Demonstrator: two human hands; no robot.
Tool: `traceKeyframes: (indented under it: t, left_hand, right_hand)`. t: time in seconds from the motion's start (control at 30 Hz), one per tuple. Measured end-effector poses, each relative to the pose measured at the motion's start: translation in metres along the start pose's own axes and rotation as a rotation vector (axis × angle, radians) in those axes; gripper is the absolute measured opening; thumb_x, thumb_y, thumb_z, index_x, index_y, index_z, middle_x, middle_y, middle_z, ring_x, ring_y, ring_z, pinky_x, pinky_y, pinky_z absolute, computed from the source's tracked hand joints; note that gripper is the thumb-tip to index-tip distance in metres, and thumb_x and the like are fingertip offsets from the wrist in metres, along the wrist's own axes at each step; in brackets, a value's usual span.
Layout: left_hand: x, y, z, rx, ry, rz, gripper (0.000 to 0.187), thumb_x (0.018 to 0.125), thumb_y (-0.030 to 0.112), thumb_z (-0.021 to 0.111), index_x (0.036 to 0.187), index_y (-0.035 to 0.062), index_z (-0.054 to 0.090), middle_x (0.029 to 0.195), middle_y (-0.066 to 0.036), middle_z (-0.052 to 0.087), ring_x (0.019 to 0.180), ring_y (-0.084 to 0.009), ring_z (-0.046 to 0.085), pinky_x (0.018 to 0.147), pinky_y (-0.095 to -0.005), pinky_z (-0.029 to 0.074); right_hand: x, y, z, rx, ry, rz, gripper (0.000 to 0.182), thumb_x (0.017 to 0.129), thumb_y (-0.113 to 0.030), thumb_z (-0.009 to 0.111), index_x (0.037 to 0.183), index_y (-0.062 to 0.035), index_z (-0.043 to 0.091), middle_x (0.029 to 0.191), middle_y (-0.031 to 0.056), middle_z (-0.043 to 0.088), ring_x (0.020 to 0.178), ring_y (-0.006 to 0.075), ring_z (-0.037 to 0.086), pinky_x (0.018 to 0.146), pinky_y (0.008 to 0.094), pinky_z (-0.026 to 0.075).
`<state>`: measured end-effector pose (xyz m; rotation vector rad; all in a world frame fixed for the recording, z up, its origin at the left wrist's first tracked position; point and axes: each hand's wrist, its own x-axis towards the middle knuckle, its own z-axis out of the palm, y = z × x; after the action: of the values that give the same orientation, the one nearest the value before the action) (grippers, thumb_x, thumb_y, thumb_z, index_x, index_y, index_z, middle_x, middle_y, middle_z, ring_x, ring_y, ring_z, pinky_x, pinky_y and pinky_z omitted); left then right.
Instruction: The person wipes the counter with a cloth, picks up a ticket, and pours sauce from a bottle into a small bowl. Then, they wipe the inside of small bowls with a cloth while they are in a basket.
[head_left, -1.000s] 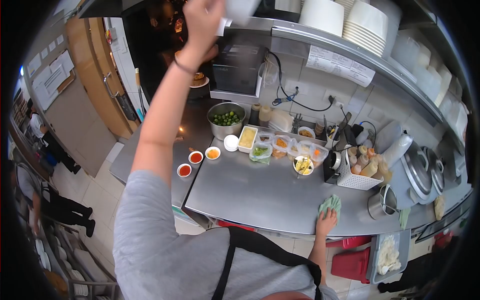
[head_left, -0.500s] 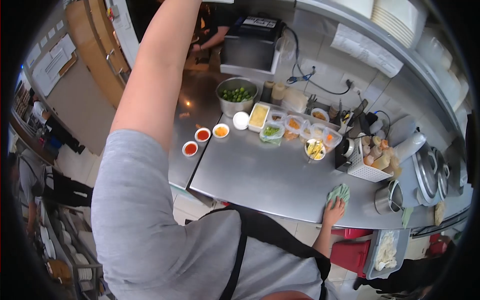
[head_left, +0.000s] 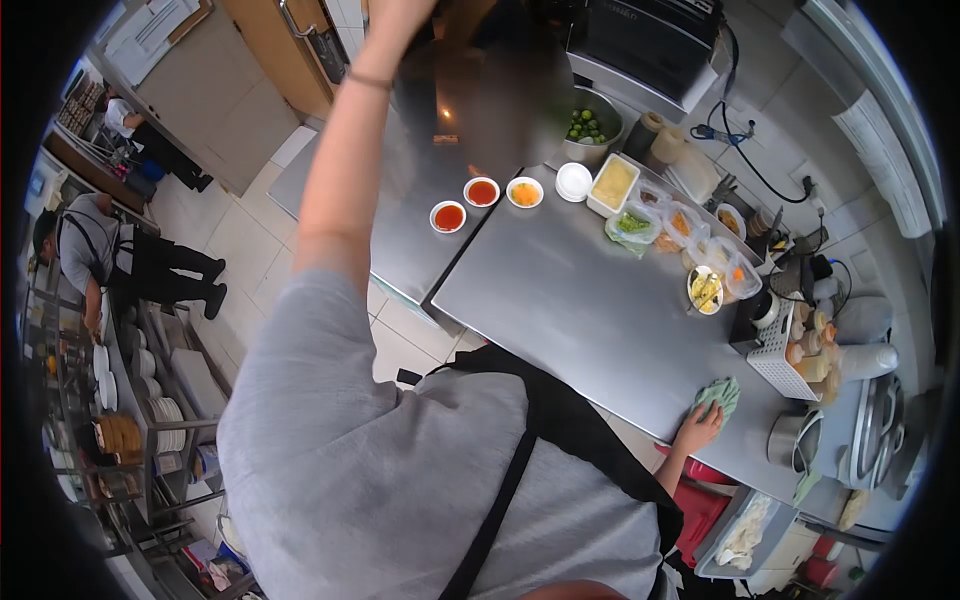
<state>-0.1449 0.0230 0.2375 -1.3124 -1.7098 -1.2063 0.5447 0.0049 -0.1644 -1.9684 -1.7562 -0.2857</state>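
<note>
My right hand (head_left: 700, 428) rests on a crumpled green cloth (head_left: 718, 398) near the front edge of the steel counter (head_left: 560, 290), fingers bent over it. My left arm stretches up and away; my left hand (head_left: 400, 15) is cut off by the top edge, so its fingers are hidden. Below that hand, two small white cups of red sauce (head_left: 481, 192) and a cup with orange-yellow contents (head_left: 525, 193) stand on the counter. A round white lid or dish (head_left: 573, 182) sits beside them. A dark blur covers the counter part right of my left hand.
Along the back stand a pot of green limes (head_left: 590, 125), a tub of pale yellow food (head_left: 613, 185), bagged ingredients (head_left: 680, 225) and a white basket of bottles (head_left: 785, 360). A metal pot (head_left: 795, 440) is right of the cloth. A co-worker (head_left: 110, 240) bends over shelves at left.
The view has turned and shifted, so the counter items appear farther right. My left arm is still raised, with its wrist now showing. My right hand stays on the cloth.
</note>
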Motion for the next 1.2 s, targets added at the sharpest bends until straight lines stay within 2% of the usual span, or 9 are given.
traceKeyframes:
  t: [0.07,0.17,0.23,0.33,0.43,0.63,0.73,0.93,1.2]
  left_hand:
    - [-0.063,-0.078,0.052,0.093,-0.125,-0.111,0.021,0.073,0.028,0.062,0.076,0.0068,0.065,0.079,-0.016,0.062,0.077,-0.032,0.06,0.068,-0.0383,0.048]
    - [-0.152,-0.134,0.105,0.111,-0.485,-0.382,0.01,0.071,0.015,0.062,0.077,0.0092,0.067,0.079,-0.012,0.064,0.077,-0.0254,0.062,0.07,-0.0354,0.049]
    - [-0.208,-0.184,0.152,0.004,-0.507,-0.458,0.014,0.074,0.022,0.057,0.08,0.0125,0.065,0.08,-0.017,0.062,0.077,-0.0364,0.06,0.07,-0.0407,0.049]
    - [-0.226,-0.175,0.151,0.243,-0.789,-0.31,0.01,0.072,0.018,0.059,0.079,0.0183,0.066,0.116,-0.015,0.05,0.105,-0.0309,0.048,0.083,-0.0395,0.045]
    - [-0.29,-0.254,0.203,0.239,-0.736,-0.261,0.012,0.068,0.015,0.061,0.076,0.0207,0.068,0.105,-0.013,0.054,0.1,-0.0312,0.051,0.082,-0.0384,0.046]
    - [-0.282,-0.211,0.185,0.035,-0.915,-0.49,0.012,0.066,0.009,0.06,0.072,0.0158,0.068,0.091,-0.012,0.059,0.093,-0.0291,0.055,0.08,-0.0343,0.046]
    - [-0.281,-0.188,0.182,-0.102,-0.932,-0.253,0.018,0.065,0.005,0.06,0.076,0.0155,0.069,0.094,-0.008,0.058,0.095,-0.0273,0.053,0.083,-0.0338,0.044]
    - [-0.291,-0.162,0.161,-0.217,-1.138,-0.077,0.021,0.067,0.008,0.063,0.087,0.0138,0.067,0.101,0.0,0.054,0.099,-0.0238,0.047,0.088,-0.0331,0.041]
    - [-0.296,-0.175,0.156,-0.13,-0.947,-0.173,0.016,0.067,0.012,0.065,0.083,0.0137,0.068,0.095,-0.003,0.056,0.093,-0.0235,0.051,0.079,-0.0347,0.046]
  right_hand:
    - [0.001,-0.004,-0.005,-0.021,-0.016,-0.008,0.039,0.086,-0.032,0.046,0.116,-0.0077,0.051,0.12,0.0152,0.047,0.11,0.0335,0.044,0.092,0.0417,0.034]
    - [0.001,-0.003,-0.001,-0.069,-0.023,0.007,0.039,0.087,-0.032,0.046,0.118,-0.0081,0.05,0.122,0.0149,0.046,0.112,0.0331,0.043,0.092,0.0419,0.034]
    - [0.001,0.007,0.008,-0.043,-0.03,0.01,0.039,0.087,-0.032,0.045,0.118,-0.0094,0.049,0.124,0.0126,0.045,0.114,0.0319,0.041,0.094,0.0431,0.031]
    - [0.001,0.005,0.008,-0.077,-0.053,0.041,0.039,0.087,-0.03,0.045,0.119,-0.0083,0.048,0.124,0.0143,0.044,0.114,0.0327,0.04,0.094,0.0432,0.03]
    - [0.002,0.006,0.011,-0.086,-0.043,0.018,0.039,0.087,-0.03,0.044,0.119,-0.007,0.048,0.124,0.015,0.044,0.115,0.0327,0.039,0.095,0.0431,0.03]
    - [0.005,0.016,0.014,-0.108,-0.015,-0.04,0.035,0.086,-0.028,0.046,0.112,-0.0045,0.051,0.119,0.0171,0.047,0.11,0.0356,0.043,0.091,0.0437,0.034]
    - [0.02,0.0,-0.009,-0.126,-0.216,0.058,0.036,0.086,-0.03,0.046,0.115,-0.008,0.05,0.118,0.0178,0.047,0.11,0.0359,0.043,0.088,0.0444,0.036]
    - [0.015,0.02,0.039,-0.152,-0.006,0.212,0.039,0.087,-0.03,0.043,0.122,-0.0124,0.045,0.12,0.018,0.045,0.111,0.0362,0.041,0.088,0.0461,0.035]
    - [0.013,0.035,0.024,0.142,-0.194,0.023,0.043,0.087,-0.028,0.044,0.124,-0.0079,0.043,0.122,0.0187,0.044,0.11,0.0343,0.044,0.087,0.0427,0.036]
